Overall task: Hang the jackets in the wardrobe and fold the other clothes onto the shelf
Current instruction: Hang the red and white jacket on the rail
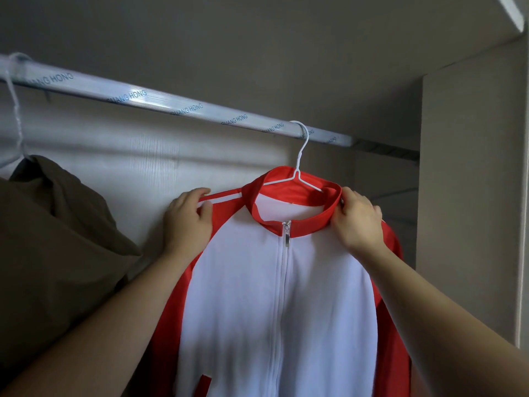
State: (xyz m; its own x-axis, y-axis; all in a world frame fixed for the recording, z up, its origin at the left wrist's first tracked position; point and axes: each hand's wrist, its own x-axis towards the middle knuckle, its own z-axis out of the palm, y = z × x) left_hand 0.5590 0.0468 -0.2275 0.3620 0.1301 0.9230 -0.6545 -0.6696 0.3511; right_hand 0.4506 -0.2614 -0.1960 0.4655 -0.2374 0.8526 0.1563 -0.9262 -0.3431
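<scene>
With both our hands, left hand [187, 219] and right hand [357, 219], gripping the red-and-white jacket [274, 296] shoulders, tugging unevenly could slip it off the white hanger [300, 164].

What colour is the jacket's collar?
The collar is red, clearest in the head view.

Person's limbs, head view. Left grip [187, 222]: a bare hand, broad and rounded, with short fingers. Right grip [357, 222]: also bare, of the same build, its knuckles showing as a low ridge. Behind each grip a bare wrist widens into a bare forearm, left [100, 325] and right [443, 316], uncovered to the picture's edge. Any sleeve further behind lies out of view.
</scene>
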